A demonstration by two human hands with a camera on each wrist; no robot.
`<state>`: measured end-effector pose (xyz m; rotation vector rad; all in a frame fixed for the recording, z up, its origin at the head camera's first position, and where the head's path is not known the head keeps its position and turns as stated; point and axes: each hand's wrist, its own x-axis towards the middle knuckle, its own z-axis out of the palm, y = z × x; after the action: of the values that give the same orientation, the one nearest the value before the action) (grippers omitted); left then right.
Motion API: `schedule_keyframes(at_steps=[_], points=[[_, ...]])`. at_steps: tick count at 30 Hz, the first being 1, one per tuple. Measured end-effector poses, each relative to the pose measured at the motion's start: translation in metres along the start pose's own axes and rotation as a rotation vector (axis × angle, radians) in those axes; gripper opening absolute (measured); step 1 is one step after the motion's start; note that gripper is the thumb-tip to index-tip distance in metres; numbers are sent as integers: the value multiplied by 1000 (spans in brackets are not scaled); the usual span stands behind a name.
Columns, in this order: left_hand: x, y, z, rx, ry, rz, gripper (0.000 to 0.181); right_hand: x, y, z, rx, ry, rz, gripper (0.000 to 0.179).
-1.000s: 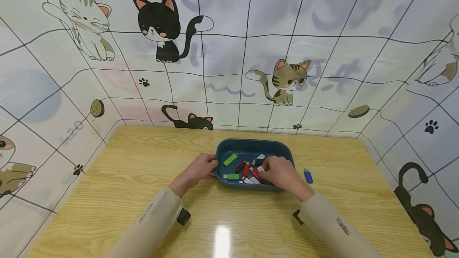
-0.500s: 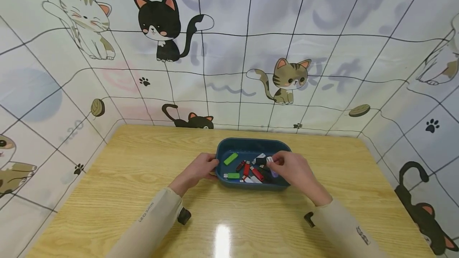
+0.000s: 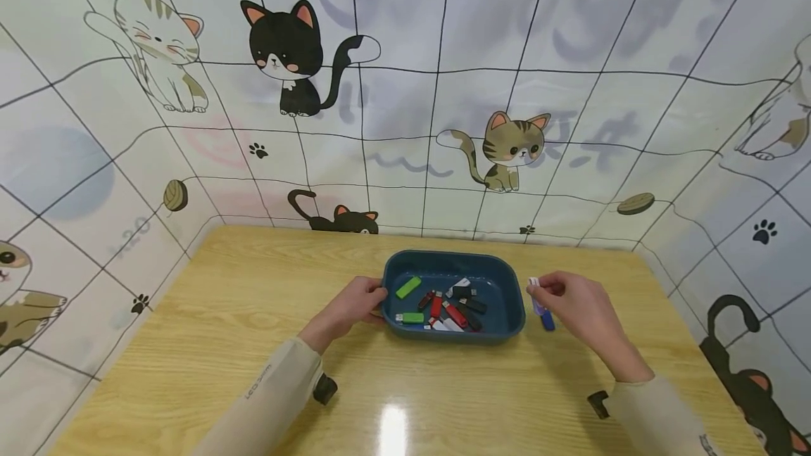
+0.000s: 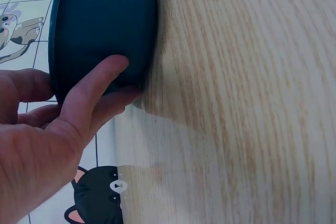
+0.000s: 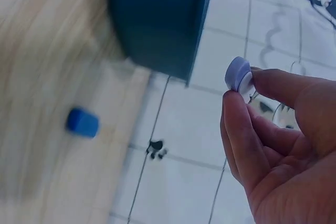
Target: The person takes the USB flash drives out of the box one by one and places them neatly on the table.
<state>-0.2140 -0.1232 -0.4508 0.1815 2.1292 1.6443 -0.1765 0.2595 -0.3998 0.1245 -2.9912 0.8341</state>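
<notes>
A dark blue bin [image 3: 456,337] stands on the table, holding several USB sticks in green, red, black and white. Its left end is gripped by my left hand [image 3: 352,302], and the left wrist view shows fingers [image 4: 107,72] against the bin's outer wall. To the right of the bin, my right hand [image 3: 579,305] pinches a white and light purple USB stick [image 3: 538,306] between thumb and fingertips, raised above the table. A blue USB stick [image 3: 548,321] lies on the table just below it; the right wrist view shows this one blurred.
The wooden table [image 3: 266,266] ends at a wall sheet [image 3: 405,90] printed with cats and grid lines, which also runs along both sides. A bright light reflection [image 3: 393,428] lies on the table's near part.
My right hand has lifted the light purple USB stick out of the bin and carried it right, over beside the blue one. My left hand stays at the bin's left end.
</notes>
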Motion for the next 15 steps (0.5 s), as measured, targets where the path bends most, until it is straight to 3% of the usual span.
schedule_keyframes(at_steps=[3,15], points=[[1,-1,0,-5,-6,8,40,0,15,-4,-23,-21,21,48],[0,-6,0,-25,3,15,39,16,56,2,-106,-102,86,35]])
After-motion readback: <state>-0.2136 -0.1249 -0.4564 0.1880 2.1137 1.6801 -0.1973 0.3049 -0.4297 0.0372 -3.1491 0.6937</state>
